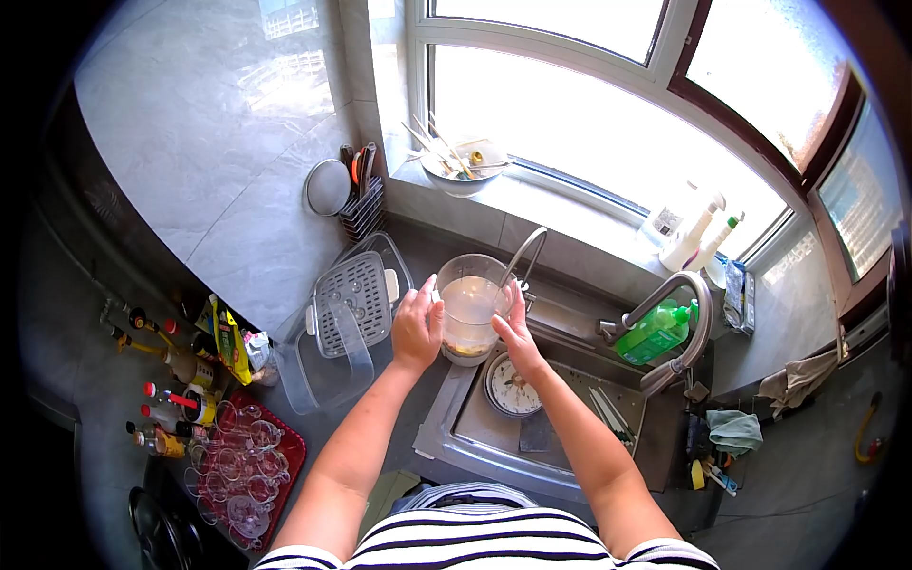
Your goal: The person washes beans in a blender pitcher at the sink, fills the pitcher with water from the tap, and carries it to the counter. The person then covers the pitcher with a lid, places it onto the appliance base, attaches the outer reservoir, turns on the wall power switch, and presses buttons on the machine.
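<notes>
Between my two hands is a large clear round container (470, 296) with cloudy liquid in it. My left hand (418, 328) presses against its left side, fingers pointing up along the wall. On the opposite side my right hand (518, 334) grips it, near a thin curved tap (521, 249) that arches at the container's back right. Something yellowish shows low in or under the container; I cannot tell which. Stacked plates (513, 388) with a dark pattern lie in the sink (465, 418), just below my right hand.
Left of the container are a grey drain basket (353, 296) and clear plastic bins (328, 370). A red tray (296, 456) holds several glass cups. Green detergent (655, 332) stands behind the large faucet (698, 313). A bowl with chopsticks (464, 180) sits on the sill.
</notes>
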`<state>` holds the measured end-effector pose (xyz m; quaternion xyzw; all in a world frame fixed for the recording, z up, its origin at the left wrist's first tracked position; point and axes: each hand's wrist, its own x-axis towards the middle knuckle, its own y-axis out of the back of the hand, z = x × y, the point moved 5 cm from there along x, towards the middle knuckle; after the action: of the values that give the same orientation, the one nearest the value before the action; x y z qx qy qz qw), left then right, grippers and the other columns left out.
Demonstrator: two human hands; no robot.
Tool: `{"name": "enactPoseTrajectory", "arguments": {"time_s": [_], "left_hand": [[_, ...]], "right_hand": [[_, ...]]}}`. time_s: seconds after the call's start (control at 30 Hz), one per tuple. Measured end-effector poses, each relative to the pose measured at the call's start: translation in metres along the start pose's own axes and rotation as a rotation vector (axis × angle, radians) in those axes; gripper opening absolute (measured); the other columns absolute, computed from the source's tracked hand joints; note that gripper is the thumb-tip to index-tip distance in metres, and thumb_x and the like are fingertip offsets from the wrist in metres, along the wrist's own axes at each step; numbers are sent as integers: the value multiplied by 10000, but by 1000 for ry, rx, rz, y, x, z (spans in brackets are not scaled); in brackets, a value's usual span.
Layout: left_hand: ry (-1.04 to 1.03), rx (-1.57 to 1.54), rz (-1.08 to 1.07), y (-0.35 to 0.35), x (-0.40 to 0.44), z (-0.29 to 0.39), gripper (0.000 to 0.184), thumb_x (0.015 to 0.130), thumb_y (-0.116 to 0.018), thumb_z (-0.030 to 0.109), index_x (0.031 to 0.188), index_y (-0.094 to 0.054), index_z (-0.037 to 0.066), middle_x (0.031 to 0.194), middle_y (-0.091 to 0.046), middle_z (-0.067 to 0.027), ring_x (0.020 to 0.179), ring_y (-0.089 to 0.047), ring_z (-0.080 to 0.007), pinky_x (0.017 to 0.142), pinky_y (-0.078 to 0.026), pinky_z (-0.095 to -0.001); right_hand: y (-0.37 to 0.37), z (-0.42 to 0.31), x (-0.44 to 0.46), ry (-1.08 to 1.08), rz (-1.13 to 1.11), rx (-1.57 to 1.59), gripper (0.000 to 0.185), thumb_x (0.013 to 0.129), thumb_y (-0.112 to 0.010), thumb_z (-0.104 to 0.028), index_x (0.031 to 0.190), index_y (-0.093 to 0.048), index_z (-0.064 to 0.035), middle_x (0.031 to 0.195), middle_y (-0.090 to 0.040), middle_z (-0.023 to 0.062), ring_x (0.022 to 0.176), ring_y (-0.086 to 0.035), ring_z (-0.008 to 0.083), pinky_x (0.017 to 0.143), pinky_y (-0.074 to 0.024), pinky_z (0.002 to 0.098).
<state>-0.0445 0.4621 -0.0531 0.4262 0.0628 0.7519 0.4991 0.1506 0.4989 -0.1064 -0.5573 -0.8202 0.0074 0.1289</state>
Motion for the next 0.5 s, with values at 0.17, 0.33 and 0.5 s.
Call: {"name": "enactPoseTrajectory", "arguments": {"time_s": [0.17,0.33,0.5], "left_hand": [[-70,-3,67,-1,0,0,448,1020,-469,312,1305,-572,-18,780,-559,-132,684,-543,-274,658,-457,-390],[-86,5,77,-1,0,1,447,1020,-471,309,1302,-572,-22,786,-559,-134,684,-540,-272,660,-457,-389],[-87,9,77,-1,0,0,447,1019,-474,307,1298,-572,-28,785,-557,-135,684,-539,-270,660,-456,-388]], "right_hand": [[-1,-1,-1,-7,0,2,898,971,-600,-291,1581,33,-110,1648,27,156,1517,17,256,1207,-27,383],[0,0,-1,-23,6,-8,897,970,-600,-296,1582,29,-109,1647,16,161,1517,12,257,1207,-30,381],[0,0,-1,-12,11,-12,894,972,-597,-301,1582,29,-108,1646,17,167,1518,12,261,1207,-30,381]]}}
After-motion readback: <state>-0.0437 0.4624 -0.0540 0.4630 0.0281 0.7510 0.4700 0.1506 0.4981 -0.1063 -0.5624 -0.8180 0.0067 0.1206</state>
